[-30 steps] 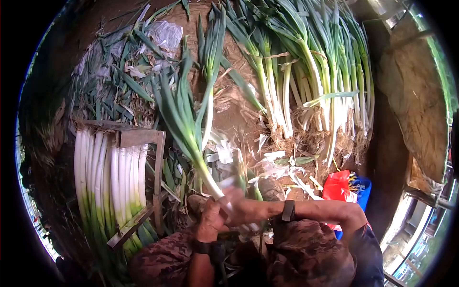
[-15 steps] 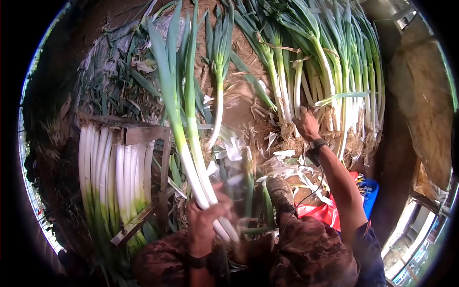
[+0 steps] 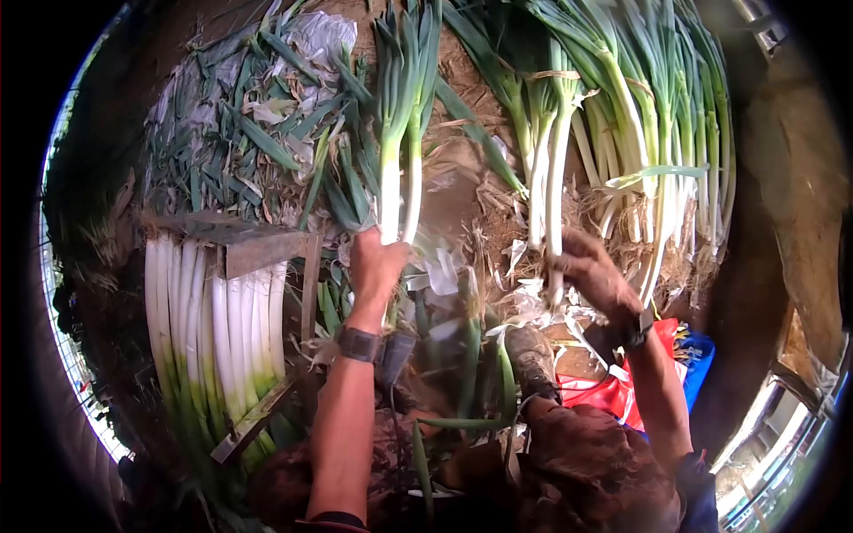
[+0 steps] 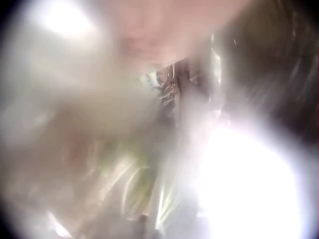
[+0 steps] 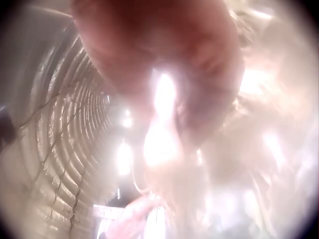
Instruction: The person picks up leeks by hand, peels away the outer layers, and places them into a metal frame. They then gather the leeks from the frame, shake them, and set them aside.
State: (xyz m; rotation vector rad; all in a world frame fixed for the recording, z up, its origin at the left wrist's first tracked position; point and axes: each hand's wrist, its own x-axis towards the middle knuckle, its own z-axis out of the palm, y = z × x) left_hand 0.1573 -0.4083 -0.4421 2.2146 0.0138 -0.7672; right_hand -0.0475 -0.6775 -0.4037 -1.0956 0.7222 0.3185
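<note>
My left hand (image 3: 377, 265) grips the white lower shaft of a leek (image 3: 389, 191), its green leaves pointing away from me. A thinner leek (image 3: 414, 182) lies right beside it. On the right, my right hand (image 3: 593, 271) has its fingers around the lower end of another leek (image 3: 557, 178), at the near left edge of a row of untrimmed leeks (image 3: 662, 178) with brown roots. In the right wrist view, a bright, overexposed shaft shows between the fingers (image 5: 209, 59). Blur and glare cover most of the left wrist view.
A wooden frame (image 3: 267, 253) at left holds several cleaned leeks (image 3: 231, 338), root ends away from me. Behind it lies a heap of cut leaves (image 3: 240, 147). Peeled scraps (image 3: 440, 271) litter the ground by my boot (image 3: 531, 360). A red bag (image 3: 613, 400) sits at right.
After the hands were together at a leek, my right hand reached out to the row and now draws a leek slightly nearer. My left hand moved forward, carrying its leeks beside the one lying ahead.
</note>
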